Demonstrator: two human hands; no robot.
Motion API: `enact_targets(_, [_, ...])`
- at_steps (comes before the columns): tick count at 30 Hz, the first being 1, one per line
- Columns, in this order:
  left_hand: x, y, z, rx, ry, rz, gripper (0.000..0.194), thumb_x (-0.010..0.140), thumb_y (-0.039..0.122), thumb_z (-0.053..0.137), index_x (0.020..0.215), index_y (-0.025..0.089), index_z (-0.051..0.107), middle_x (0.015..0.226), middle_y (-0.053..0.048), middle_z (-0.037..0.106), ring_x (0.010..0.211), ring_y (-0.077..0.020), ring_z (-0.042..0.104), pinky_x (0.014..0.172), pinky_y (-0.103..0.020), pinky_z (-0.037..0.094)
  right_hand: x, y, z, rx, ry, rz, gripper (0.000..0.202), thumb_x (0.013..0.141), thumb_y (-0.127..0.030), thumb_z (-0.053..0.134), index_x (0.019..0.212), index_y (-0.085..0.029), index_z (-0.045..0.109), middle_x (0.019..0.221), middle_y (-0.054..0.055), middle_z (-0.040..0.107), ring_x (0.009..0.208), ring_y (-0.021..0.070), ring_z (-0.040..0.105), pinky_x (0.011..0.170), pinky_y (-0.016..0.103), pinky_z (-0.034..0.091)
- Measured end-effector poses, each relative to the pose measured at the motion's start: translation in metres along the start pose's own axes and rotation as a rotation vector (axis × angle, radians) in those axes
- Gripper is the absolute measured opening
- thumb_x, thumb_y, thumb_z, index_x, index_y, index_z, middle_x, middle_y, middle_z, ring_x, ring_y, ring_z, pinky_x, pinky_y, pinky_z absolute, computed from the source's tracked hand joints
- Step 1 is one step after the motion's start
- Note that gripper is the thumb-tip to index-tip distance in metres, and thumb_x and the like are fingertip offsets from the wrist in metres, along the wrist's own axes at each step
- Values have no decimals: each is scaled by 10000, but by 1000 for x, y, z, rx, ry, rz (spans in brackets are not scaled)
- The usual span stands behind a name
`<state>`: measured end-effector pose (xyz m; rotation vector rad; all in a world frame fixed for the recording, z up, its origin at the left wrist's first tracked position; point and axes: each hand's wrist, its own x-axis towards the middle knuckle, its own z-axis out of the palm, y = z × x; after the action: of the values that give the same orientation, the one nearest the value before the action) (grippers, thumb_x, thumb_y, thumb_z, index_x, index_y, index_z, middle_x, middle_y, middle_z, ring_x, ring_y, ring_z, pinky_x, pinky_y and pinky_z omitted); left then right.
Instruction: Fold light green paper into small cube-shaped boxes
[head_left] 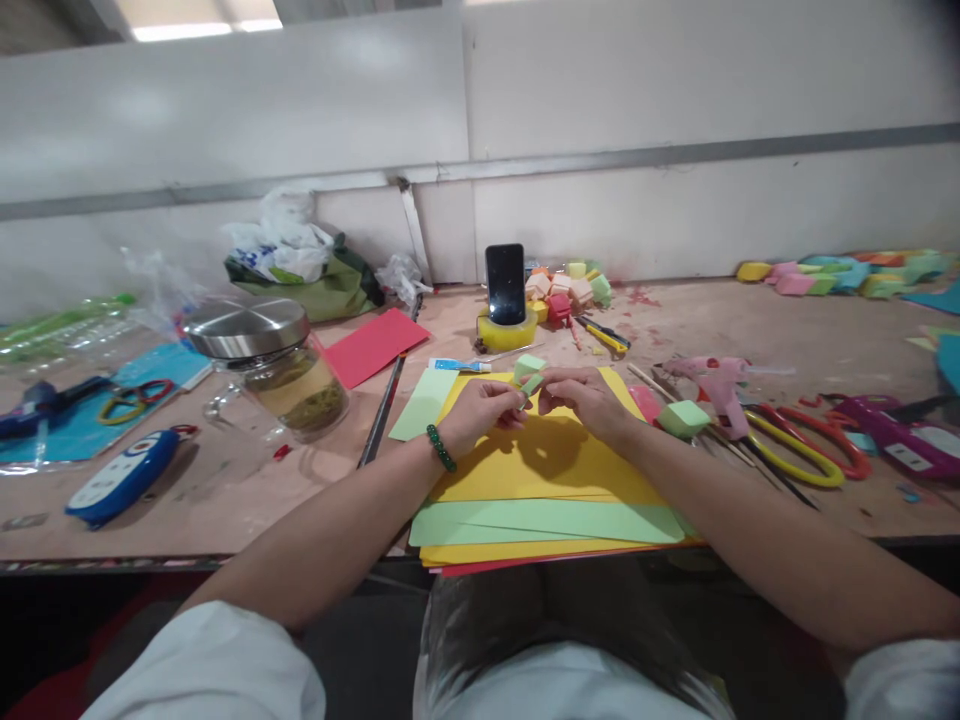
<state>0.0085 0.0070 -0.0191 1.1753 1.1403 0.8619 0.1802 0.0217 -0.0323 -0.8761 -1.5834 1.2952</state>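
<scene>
Above a stack of yellow paper, my left hand pinches a small folded piece of light green paper. A green beaded bracelet is on the left wrist. My right hand has its fingers closed at the right side of the same piece; whether they grip it is too small to tell. A light green paper block shows just beyond the fingertips. Light green strips lie across the near part of the stack. Another green block sits right of my right hand.
A phone stands in a yellow tape roll, beside coloured paper blocks. A lidded glass jug and red paper are left; a pink glue gun and scissors are right.
</scene>
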Motion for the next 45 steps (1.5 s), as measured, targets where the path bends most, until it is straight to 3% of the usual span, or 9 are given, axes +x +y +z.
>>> enact_targets(4, [0, 1, 0, 10, 30, 18, 133, 692, 175, 635, 570, 122, 646, 537, -21, 626, 470, -87, 562, 531, -213, 472, -1, -1, -1, 3, -18, -32, 253, 703, -367, 572, 755, -192, 747, 864, 49, 658, 678, 141, 575, 661, 299, 495])
enact_targets(8, [0, -1, 1, 20, 22, 37, 142, 687, 203, 649, 567, 126, 641, 547, -18, 629, 482, -90, 563, 534, -214, 477, 0, -3, 1, -107, 4, -54, 334, 777, -457, 541, 770, -201, 756, 702, 17, 597, 639, 124, 531, 636, 282, 479])
enact_targets(11, [0, -4, 3, 48, 13, 70, 168, 692, 222, 664, 556, 128, 634, 535, -14, 623, 489, -84, 558, 532, -199, 467, 2, -1, 3, -141, 33, -36, 307, 715, -481, 639, 721, -188, 734, 611, 0, 576, 577, 112, 492, 584, 270, 450])
enact_targets(14, [0, -6, 5, 74, 4, 110, 190, 709, 241, 668, 563, 124, 633, 542, -13, 622, 496, -78, 551, 547, -198, 474, 3, 2, 4, -131, 38, -20, 292, 630, -455, 733, 736, -183, 714, 658, 6, 627, 565, 105, 487, 553, 260, 428])
enact_targets(18, [-1, -6, 6, 72, -25, 146, 186, 722, 264, 679, 606, 121, 646, 564, -10, 619, 528, -81, 562, 588, -207, 488, 4, 3, 2, -132, 20, 32, 335, 611, -486, 746, 708, -171, 688, 627, 0, 618, 531, 92, 469, 520, 248, 402])
enact_targets(27, [1, -9, 1, -65, -134, 36, 276, 710, 386, 730, 731, 113, 690, 683, -58, 680, 608, -104, 611, 635, -225, 478, 5, 8, 0, -292, 111, -114, 331, 687, -506, 671, 643, -182, 617, 606, 2, 585, 578, 117, 480, 547, 256, 388])
enact_targets(33, [5, -11, 0, -51, -75, 93, 184, 672, 276, 760, 670, 114, 674, 644, -33, 669, 584, -94, 598, 640, -235, 487, 4, 6, 1, -303, 98, -110, 325, 711, -497, 651, 660, -181, 594, 607, -8, 551, 560, 107, 444, 537, 256, 373])
enact_targets(37, [3, -9, 0, 93, -41, 198, 139, 688, 208, 720, 596, 121, 663, 582, -12, 639, 555, -86, 574, 620, -222, 479, 2, 2, 0, -323, 26, -80, 360, 728, -536, 636, 667, -185, 581, 595, -17, 528, 553, 104, 430, 518, 248, 353])
enact_targets(45, [3, -7, -3, -70, -24, 216, 316, 587, 392, 808, 707, 126, 688, 662, -20, 668, 624, -105, 605, 672, -253, 499, 3, 5, 3, -255, 118, -151, 401, 726, -581, 634, 678, -195, 537, 581, -24, 494, 535, 104, 423, 506, 252, 364])
